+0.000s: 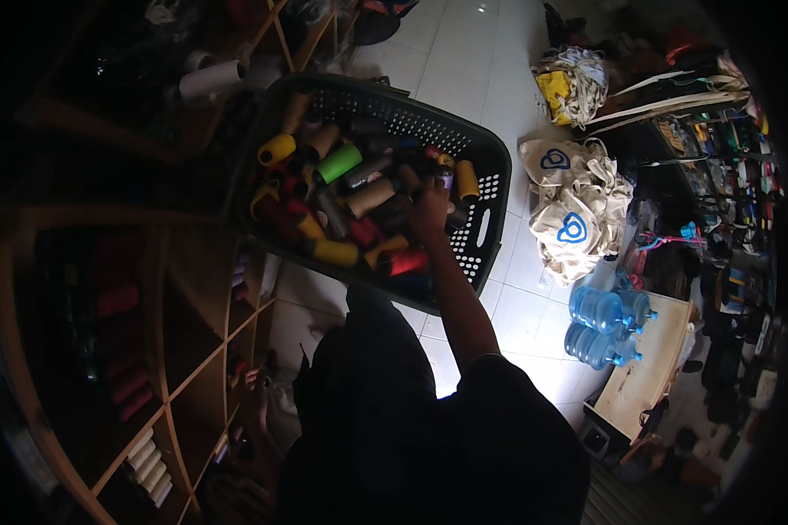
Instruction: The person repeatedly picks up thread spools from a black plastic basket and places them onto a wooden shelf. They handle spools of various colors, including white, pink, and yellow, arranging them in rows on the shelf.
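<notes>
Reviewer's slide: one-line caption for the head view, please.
Right hand among multicoloured cylindrical thread cones in a dark, perforated plastic basket, near brown wooden compartment shelving.

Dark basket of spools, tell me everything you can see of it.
The dark, plastic-looking basket is roughly rectangular, with rounded corners, perforated walls and a slot-like opening on its right. Open-topped, it holds jumbled multicoloured spools and appears skewed in view. The right hand reaches inside. What supports the basket is unclear.
</notes>
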`<state>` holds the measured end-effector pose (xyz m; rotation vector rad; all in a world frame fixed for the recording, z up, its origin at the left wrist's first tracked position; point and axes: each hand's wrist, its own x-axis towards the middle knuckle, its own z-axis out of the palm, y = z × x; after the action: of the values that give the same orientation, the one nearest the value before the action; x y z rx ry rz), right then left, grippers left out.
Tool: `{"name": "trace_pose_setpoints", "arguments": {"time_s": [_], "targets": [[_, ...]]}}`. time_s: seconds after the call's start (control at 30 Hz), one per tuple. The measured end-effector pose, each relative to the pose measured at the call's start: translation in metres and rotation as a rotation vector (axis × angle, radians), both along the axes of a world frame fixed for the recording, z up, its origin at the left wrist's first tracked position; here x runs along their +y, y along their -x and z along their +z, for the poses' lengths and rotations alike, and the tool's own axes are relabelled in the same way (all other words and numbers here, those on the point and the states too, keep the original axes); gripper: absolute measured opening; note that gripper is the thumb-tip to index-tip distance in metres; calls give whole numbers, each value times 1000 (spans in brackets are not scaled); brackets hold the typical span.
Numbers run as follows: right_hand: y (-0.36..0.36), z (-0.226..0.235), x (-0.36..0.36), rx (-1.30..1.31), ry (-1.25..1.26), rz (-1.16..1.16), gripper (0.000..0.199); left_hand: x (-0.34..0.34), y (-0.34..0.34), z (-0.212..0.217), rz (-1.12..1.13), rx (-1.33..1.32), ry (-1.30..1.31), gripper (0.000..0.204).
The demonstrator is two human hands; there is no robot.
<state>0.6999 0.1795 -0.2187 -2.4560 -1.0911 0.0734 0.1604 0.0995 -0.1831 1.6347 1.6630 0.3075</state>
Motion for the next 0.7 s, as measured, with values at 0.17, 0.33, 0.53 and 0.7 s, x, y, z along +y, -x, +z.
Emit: {"name": "trace_pose_setpoints", "arguments": {"time_s": [0.17,0.33,0.53,0.7], "targets": [[-8,13,20,254,50,-106,66,42,-60,39,22,-77,-37,29],[-15,11,-15,478,-51,-318,69,91,-144,69,145,-271,147,17],[18,22,-28,687,14,-342,64,140,-249,60,-237,-214,-144,13],[26,7,-48,436,139,-36,53,157,-299,42,-462,-165,-291,16]]}}
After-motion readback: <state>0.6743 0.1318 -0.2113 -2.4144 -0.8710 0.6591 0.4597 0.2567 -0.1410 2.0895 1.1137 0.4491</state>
